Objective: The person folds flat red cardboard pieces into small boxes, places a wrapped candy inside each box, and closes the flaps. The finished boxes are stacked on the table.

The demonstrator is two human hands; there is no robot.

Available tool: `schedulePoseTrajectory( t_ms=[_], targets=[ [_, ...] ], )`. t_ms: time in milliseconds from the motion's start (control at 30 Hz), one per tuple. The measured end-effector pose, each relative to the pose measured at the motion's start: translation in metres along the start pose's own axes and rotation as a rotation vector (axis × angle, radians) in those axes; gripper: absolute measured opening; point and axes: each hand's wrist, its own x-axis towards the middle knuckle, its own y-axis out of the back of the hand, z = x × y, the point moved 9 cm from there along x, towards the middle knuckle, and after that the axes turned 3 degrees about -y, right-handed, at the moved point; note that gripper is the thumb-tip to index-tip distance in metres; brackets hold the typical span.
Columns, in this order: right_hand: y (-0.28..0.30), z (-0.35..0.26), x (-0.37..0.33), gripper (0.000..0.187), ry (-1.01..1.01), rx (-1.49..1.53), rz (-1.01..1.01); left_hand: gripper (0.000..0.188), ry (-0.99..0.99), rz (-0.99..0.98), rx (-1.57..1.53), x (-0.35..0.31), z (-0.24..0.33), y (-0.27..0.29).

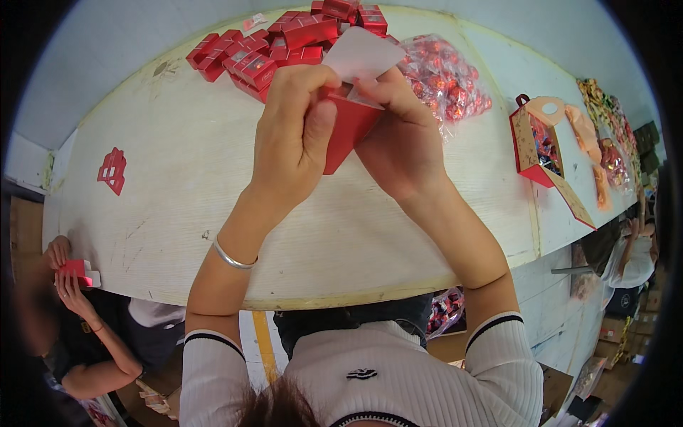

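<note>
Between my two hands is a small red carton (350, 128), held up above the table with its white-lined flap (363, 54) standing open at the far side. My left hand (295, 128) grips the carton's left side, thumb against its wall and fingers curled at the top edge. On the other side my right hand (405, 132) wraps round the carton, its thumb and fingertips at the opening. What lies inside the carton cannot be made out. Beyond my hands a heap of red boxes (310, 31) covers the table's far edge. Beside the heap lies a clear bag of red-wrapped candies (445, 78).
A flat red cut-out card (112, 171) lies on the table (192, 171) at left. At right stands an open gift box (535, 149) with wrapped pieces, beside peach ribbon (583, 132). At lower left another person's hands (71, 285) hold a red carton.
</note>
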Motion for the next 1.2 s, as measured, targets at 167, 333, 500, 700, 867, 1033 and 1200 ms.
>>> schedulePoseTrajectory(
  t_ms=[167, 333, 500, 700, 867, 1033, 1200],
  targets=[
    [-0.006, -0.001, 0.001, 0.03, 0.064, -0.201, -0.084, 0.028, -0.019, 0.047, 0.028, -0.001, 0.007, 0.003],
    [-0.022, -0.008, 0.003, 0.046, 0.117, -0.278, -0.214, 0.029, 0.107, 0.112, -0.046, 0.0, 0.001, 0.012],
    [-0.029, -0.022, -0.002, 0.031, 0.331, -0.607, -0.216, 0.036, 0.085, 0.104, -0.033, 0.001, 0.007, 0.015],
    [-0.028, -0.027, -0.004, 0.021, 0.374, -0.613, -0.159, 0.048, 0.05, 0.136, -0.12, 0.004, 0.014, 0.014],
    [-0.029, -0.031, -0.005, 0.02, 0.407, -0.724, -0.161, 0.048, 0.05, 0.084, -0.038, 0.006, 0.017, 0.012],
    [-0.038, -0.035, -0.013, 0.017, 0.57, -0.813, -0.2, 0.045, 0.191, 0.061, -0.204, 0.005, 0.007, 0.01],
    [-0.035, -0.037, -0.012, 0.017, 0.529, -0.886, -0.135, 0.044, 0.23, 0.042, -0.25, 0.003, 0.005, 0.006]
  ],
)
